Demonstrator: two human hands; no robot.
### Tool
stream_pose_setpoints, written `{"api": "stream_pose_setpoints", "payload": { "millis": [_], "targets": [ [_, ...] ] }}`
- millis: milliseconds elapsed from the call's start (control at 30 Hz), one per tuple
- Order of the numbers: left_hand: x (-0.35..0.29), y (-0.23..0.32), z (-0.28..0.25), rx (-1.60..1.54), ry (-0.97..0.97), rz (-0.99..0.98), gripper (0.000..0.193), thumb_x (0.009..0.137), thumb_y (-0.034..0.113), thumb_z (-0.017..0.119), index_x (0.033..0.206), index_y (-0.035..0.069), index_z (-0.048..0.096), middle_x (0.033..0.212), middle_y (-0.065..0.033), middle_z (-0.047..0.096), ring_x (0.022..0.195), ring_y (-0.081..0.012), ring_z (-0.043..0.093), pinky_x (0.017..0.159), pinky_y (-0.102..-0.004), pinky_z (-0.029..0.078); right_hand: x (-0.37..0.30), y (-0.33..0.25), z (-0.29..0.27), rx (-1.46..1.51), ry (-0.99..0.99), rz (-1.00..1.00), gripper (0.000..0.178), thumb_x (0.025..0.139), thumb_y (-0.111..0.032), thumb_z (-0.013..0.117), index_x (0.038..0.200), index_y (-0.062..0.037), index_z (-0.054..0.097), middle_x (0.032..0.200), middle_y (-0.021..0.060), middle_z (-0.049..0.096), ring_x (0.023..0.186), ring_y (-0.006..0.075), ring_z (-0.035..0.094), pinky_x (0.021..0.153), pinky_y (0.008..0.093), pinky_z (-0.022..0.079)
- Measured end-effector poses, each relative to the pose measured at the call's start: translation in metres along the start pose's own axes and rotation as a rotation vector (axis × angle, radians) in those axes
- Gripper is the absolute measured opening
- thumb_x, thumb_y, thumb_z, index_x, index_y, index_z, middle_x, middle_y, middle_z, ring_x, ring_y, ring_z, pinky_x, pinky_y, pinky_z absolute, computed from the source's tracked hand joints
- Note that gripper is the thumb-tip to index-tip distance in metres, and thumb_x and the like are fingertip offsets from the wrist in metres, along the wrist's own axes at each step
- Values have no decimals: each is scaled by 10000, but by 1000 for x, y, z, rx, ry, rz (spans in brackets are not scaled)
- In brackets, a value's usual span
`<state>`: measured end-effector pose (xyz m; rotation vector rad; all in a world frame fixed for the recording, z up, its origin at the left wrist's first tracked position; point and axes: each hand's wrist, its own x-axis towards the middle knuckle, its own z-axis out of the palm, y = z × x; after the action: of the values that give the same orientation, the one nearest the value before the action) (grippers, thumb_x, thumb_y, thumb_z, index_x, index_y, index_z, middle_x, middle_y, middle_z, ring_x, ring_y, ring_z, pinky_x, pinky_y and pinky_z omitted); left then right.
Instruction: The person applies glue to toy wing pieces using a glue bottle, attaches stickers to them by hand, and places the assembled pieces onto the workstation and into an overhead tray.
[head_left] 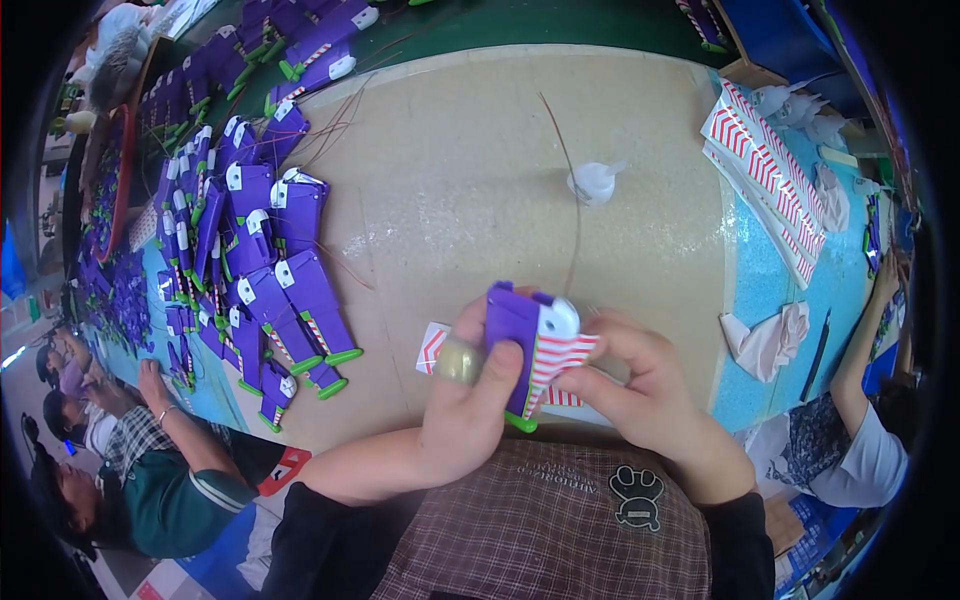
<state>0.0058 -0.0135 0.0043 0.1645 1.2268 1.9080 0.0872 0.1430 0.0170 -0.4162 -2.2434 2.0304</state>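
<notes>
A purple plastic toy leg part (508, 325) with a white rounded joint and a green foot is held upright before my chest. My left hand (465, 410) grips it, thumb across its purple face. A yellowish wrap (460, 362) covers one of that hand's fingers. My right hand (640, 385) pinches the edge of a red-and-white striped sticker (562, 357), which lies against the part's side. From the part's top a thin brown wire (577, 225) runs away over the board. More striped sticker (432, 347) shows beside my left hand.
Many similar purple parts (300, 275) are heaped at the left. A small white nozzle bottle (593, 184) stands beyond my hands. Striped sticker sheets (765, 170), crumpled paper (770, 340) and a slim black tool (817, 355) lie at the right. Co-workers sit on both sides.
</notes>
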Motion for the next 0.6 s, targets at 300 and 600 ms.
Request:
{"api": "stream_pose_setpoints", "payload": {
  "millis": [300, 600],
  "targets": [
    [30, 41, -13, 267, 164, 21, 499, 899, 310, 542, 1259, -7, 403, 1041, -99, 543, 766, -128, 568, 641, -242, 463, 15, 13, 6, 74, 8, 154, 156, 902, -156, 515, 945, -28, 592, 827, 140, 611, 781, 288, 609, 692, 355, 473],
    [296, 54, 48, 454, -1, 188, 396, 898, 403, 533, 853, 12, 571, 731, -107, 619, 569, -191, 603, 547, -295, 500, 25, 33, 4, -175, -122, -171, 89, 836, -139, 586, 854, -53, 600, 737, 116, 591, 700, 297, 584, 639, 392, 463]
  ]
}}
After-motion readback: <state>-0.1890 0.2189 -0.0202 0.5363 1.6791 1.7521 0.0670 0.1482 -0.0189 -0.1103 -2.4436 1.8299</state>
